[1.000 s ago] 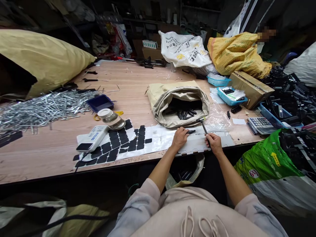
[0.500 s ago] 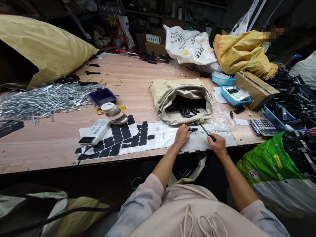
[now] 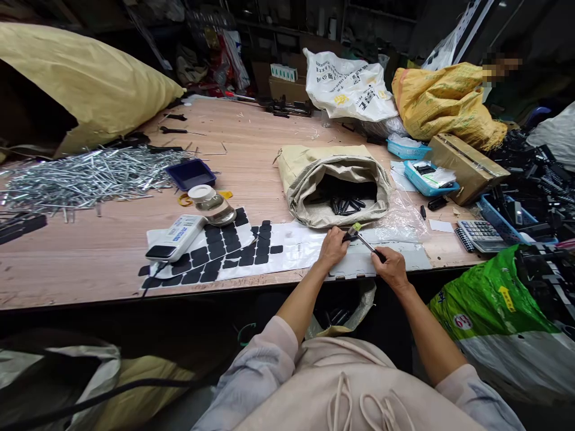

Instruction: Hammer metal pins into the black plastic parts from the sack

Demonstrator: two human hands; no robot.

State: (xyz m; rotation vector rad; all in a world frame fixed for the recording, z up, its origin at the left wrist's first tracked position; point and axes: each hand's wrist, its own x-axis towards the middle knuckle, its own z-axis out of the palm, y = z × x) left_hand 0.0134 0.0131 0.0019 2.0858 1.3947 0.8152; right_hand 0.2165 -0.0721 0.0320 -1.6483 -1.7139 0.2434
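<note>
My right hand [image 3: 392,267] is closed around the dark grip of a small hammer [image 3: 367,242] with a metal shaft and a yellow-green end on its head. The hammer's head is at the black piece in my left hand [image 3: 333,246]; whether they touch I cannot tell. My left fingers pinch this slim black piece [image 3: 346,237], mostly hidden now by the fingers and the hammer. Both hands are over a white sheet [image 3: 296,242] at the table's front edge. Just behind them lies a beige sack [image 3: 294,194], its mouth facing me, with several black pieces [image 3: 345,206] inside.
Left are a heap of metal rods [image 3: 103,176], a dark blue tray [image 3: 191,173], a lidded jar [image 3: 211,205] and a white device [image 3: 176,238]. Right are a calculator [image 3: 480,234], blue baskets [image 3: 431,187] and a green bag [image 3: 485,299]. An open bag [image 3: 366,299] sits below the table edge.
The hammer's head has moved left and down, from beside the black piece to right at it. My right hand has shifted slightly left. The left hand has hardly moved.
</note>
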